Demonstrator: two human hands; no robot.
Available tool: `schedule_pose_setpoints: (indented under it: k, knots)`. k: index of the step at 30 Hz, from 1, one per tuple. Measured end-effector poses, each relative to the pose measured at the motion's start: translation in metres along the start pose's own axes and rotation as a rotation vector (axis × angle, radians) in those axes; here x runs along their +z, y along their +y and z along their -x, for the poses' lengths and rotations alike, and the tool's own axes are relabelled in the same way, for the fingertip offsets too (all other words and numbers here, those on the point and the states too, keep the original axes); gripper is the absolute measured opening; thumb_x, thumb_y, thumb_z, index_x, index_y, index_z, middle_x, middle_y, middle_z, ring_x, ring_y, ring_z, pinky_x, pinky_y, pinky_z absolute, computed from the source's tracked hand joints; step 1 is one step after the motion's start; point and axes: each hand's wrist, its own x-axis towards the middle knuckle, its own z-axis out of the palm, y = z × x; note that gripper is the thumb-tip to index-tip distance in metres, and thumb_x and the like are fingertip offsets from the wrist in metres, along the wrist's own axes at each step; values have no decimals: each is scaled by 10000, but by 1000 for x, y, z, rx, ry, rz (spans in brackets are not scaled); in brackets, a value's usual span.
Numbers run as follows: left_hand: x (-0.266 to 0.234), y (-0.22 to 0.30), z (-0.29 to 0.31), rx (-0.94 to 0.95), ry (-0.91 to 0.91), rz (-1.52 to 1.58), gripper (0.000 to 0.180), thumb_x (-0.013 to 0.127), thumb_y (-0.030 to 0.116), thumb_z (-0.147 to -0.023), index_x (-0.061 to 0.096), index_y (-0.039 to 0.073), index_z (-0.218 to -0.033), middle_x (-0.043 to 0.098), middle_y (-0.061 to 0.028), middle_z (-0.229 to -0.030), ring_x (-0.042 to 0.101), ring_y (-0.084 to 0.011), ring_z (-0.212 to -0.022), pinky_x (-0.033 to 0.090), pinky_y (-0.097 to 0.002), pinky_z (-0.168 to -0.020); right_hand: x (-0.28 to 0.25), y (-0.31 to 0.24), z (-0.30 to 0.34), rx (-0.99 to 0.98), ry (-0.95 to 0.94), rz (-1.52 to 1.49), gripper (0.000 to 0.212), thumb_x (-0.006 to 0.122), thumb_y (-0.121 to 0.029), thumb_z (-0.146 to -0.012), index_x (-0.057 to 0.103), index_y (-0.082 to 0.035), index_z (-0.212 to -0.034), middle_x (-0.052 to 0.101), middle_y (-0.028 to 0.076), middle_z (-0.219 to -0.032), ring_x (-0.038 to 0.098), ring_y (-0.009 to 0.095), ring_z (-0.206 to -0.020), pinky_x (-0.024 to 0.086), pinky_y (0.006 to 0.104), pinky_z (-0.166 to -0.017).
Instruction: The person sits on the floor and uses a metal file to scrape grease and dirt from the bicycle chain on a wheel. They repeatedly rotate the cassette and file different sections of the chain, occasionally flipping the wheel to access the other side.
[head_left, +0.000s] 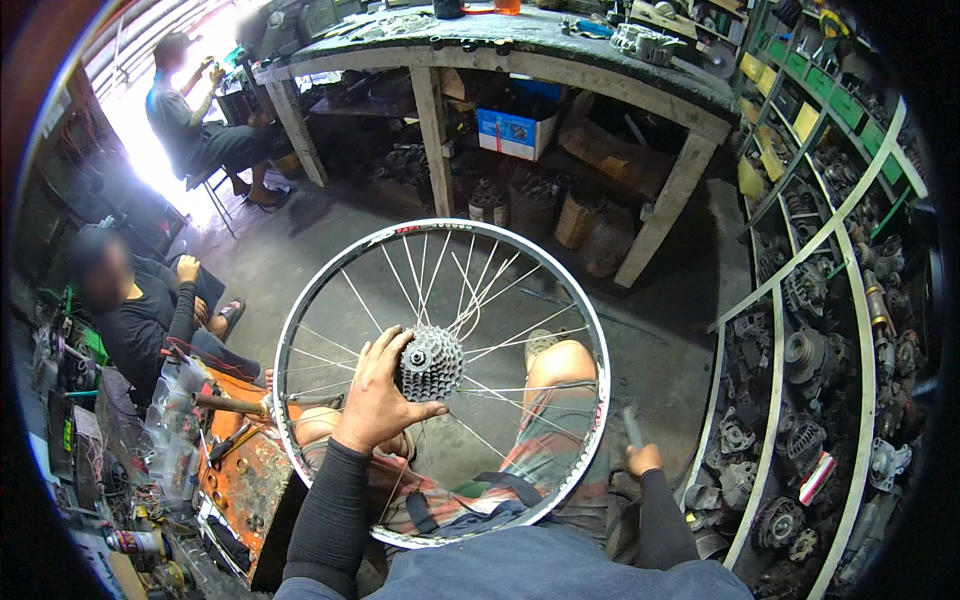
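Wheel point(441, 225) over lap. Left hand point(378, 395): fingers spread, half-curled round sprocket stack point(430, 365). Right hand point(645, 459): fingers wrapped round blurred grey tool point(632, 428), clear of the rim. Sprockets mounted, spokes present, tyre absent; judged part-done, remainder unclear.

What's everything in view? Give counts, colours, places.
Spoked metal bicycle wheel: one, black and silver, picture centre
Toothed metal sprocket cluster: one, grey, wheel's centre
Long workbench: one, grey, top
Cardboard box: one, blue and white, under the workbench
Metal machine parts: many, mostly grey, right shelves
Stained low bench: one, orange, lower left
Seated people: two, mostly dark clothing, left
Left hand: one, black-sleeved, at the sprocket cluster
Right hand: one, black-sleeved, around a blurred grey object
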Motion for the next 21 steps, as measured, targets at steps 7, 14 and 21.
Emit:
schedule_pose_setpoints:
  k: [7,14,21]
  knots:
    - [8,18,7,-38,57,-67,1168,1091,386,-631,556,11,-1599,573,-265,-1631,550,-465,-1514,438,-560,-1296,157,44,9,-129,-454,289,624,832,-469,-987,781,59,-1314,776,350,-1322,752,499,-1276,600,549,-1081]
    - [-2,7,-13,81,-42,-5,1182,1108,365,-600,557,29,-1590,573,-259,-1628,559,-462,-1501,459,-540,-1286,174,44,8,-150,-524,204,618,841,-448,-983,773,55,-1335,779,341,-1329,752,493,-1276,600,544,-1082]
    - [27,32,-1,-109,192,-189,1170,1088,559,-611,554,27,-1506,581,-248,-1503,559,-463,-1385,470,-563,-1205,107,28,-55,-244,-272,37,615,849,-426,-978,765,51,-1356,781,332,-1335,753,488,-1276,600,539,-1083]
